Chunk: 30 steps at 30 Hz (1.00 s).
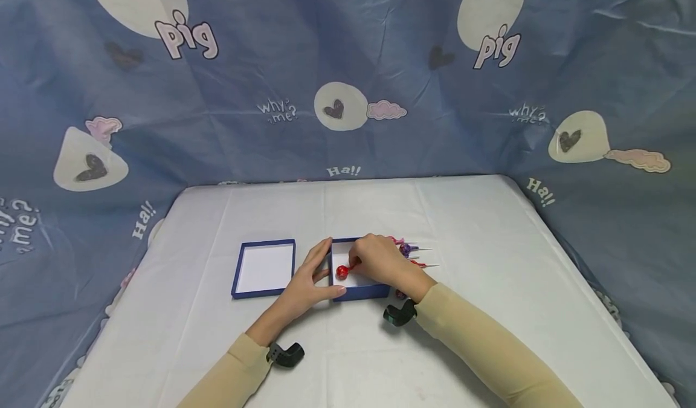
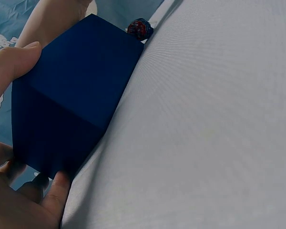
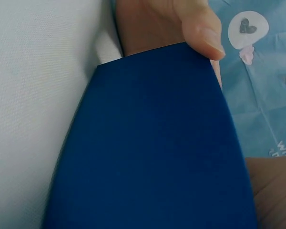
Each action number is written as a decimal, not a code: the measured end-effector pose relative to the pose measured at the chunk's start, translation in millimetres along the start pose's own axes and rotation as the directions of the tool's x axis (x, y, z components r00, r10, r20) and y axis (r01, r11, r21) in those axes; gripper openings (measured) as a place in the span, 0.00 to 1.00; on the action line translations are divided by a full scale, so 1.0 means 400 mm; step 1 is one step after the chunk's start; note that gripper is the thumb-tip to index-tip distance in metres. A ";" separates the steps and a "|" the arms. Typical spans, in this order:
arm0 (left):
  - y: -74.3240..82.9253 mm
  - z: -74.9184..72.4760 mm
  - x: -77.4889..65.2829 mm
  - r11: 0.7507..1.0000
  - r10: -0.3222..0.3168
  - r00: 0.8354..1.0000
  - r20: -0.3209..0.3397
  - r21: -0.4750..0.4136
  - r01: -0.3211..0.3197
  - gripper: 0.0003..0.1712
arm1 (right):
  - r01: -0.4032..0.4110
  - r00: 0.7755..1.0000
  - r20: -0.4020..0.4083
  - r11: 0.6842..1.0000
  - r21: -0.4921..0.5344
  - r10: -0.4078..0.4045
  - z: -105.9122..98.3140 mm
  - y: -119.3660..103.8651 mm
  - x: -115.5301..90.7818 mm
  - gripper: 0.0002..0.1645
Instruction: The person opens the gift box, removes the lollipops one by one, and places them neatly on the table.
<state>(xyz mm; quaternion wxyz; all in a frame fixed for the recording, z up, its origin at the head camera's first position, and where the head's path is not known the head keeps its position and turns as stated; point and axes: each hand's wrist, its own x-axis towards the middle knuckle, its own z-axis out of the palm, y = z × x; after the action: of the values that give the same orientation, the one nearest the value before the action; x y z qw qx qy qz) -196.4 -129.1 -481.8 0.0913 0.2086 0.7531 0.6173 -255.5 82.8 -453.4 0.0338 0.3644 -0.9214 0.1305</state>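
Note:
My left hand (image 1: 304, 286) grips a shallow blue box (image 1: 360, 293) with a white inside by its left end. In the left wrist view the left thumb (image 2: 26, 58) lies over the top edge of the blue wall, and fingers press against the end lower down. My right hand (image 1: 380, 259) reaches over the box from the right and pinches a lollipop in a red wrapper (image 1: 342, 272) just behind its round head. That head is inside the box, near the left wall; the hand hides the stick. In the right wrist view, the box's blue wall (image 3: 152, 143) covers the right fingers.
Left of the box lies a matching blue-rimmed lid (image 1: 265, 268), white side up. Several more lollipops, one with a purple wrapper (image 1: 405, 249), lie right of the box, partly behind the right hand. A dark-wrapped lollipop (image 1: 400, 294) shows beside the right wrist. White cloth (image 1: 489, 233) covers the table.

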 end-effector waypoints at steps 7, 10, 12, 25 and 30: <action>-0.020 0.001 0.003 1.000 -0.006 1.000 0.002 0.006 0.006 0.61 | -0.022 1.000 0.021 0.999 0.032 0.022 -0.008 0.005 -0.002 0.04; -0.052 0.001 0.011 1.000 -0.009 1.000 -0.002 0.021 0.009 0.62 | -0.029 0.999 0.018 0.998 0.054 0.028 -0.014 0.007 -0.004 0.04; -0.073 0.000 0.015 0.999 -0.013 1.000 -0.009 0.034 0.013 0.62 | -0.029 1.000 0.011 0.997 0.077 0.028 -0.022 0.007 -0.005 0.04; -0.087 -0.001 0.015 0.999 -0.006 1.000 -0.019 0.052 0.007 0.61 | -0.019 0.999 -0.028 0.981 0.194 0.025 -0.054 0.021 -0.011 0.05; -0.076 0.001 0.017 0.999 -0.013 1.000 -0.010 0.046 0.014 0.62 | -0.030 0.998 -0.049 0.978 0.205 0.041 -0.068 0.027 -0.015 0.07</action>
<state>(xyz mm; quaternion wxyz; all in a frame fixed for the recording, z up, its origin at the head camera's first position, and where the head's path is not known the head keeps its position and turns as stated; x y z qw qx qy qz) -208.5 -130.6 -510.6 0.0872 0.2026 0.7688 0.6002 -259.5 101.6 -430.5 0.0185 0.3459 -0.9082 0.2347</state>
